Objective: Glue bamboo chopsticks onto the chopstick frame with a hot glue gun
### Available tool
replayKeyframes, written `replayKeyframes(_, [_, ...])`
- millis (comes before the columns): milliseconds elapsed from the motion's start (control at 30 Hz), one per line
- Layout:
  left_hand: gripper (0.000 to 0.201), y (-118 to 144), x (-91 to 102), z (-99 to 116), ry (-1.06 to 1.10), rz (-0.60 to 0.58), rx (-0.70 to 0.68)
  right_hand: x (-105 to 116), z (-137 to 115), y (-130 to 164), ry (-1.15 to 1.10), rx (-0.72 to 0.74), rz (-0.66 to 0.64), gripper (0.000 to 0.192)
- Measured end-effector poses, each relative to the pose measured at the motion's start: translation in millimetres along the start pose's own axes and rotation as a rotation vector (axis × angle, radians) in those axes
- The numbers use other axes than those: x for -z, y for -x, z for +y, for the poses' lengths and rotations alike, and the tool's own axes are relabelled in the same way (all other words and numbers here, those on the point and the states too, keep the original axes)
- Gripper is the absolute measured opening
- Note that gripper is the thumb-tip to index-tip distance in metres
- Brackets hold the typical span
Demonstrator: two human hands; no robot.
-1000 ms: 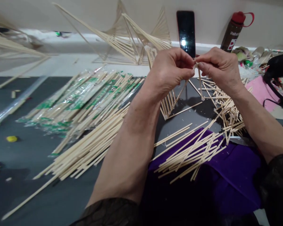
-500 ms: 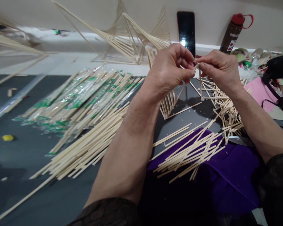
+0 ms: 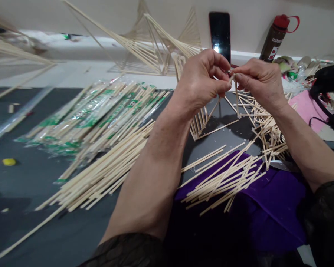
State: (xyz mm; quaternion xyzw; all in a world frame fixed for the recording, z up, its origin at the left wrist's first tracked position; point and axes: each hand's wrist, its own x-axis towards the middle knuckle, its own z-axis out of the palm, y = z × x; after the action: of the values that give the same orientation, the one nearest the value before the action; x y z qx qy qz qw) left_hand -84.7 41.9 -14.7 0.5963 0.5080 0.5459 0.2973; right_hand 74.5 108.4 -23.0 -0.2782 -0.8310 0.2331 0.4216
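Note:
In the head view, my left hand (image 3: 203, 78) and my right hand (image 3: 260, 81) meet at the upper middle, fingertips almost touching. Both are closed in a pinch at the top corner of a frame of thin wooden sticks (image 3: 199, 125). One upright stick (image 3: 236, 100) runs down from my right fingertips to a lower corner on the table. My left hand and forearm hide part of the frame's left side, and the fingers cover most of the joint itself.
Loose sticks (image 3: 222, 181) lie on a purple cloth (image 3: 278, 207), beside a knife blade (image 3: 284, 165). Longer sticks (image 3: 100, 174) and plastic-wrapped chopsticks (image 3: 100, 115) are on the left. A phone (image 3: 219, 35), a bottle (image 3: 274, 40) and finished-looking stick structures (image 3: 156, 48) stand behind; piled stick pieces (image 3: 269, 129) are right.
Hardly anything differs. My left fingers have shifted very slightly at the joint, and both hands keep their pinch in the same place.

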Motion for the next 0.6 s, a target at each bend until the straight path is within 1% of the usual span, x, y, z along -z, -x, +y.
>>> replayKeyframes(267, [0.029,0.5,-1.2,-0.9,0.013,0.017,0.002,1.6,-3.3,0.7,-0.038,0.02,-0.02,0.009])
replayKeyframes(333, [0.029,0.5,-1.6,-0.2,0.019,0.026,0.007,0.5,-4.0,1.2,-0.044,0.003,-0.02,0.01])
replayKeyframes(467, [0.028,1.2,-1.4,1.9,0.038,0.018,0.047,-4.2,-3.1,3.1,-0.131,-0.106,-0.011,0.016])
replayKeyframes(533, [0.027,1.7,-0.9,3.4,0.038,0.01,0.08,-6.1,-1.5,4.0,-0.244,-0.17,-0.01,0.02])
replayKeyframes(600, [0.026,2.3,-0.5,5.0,0.038,0.001,0.107,-7.0,0.8,4.2,-0.379,-0.231,-0.017,0.019])
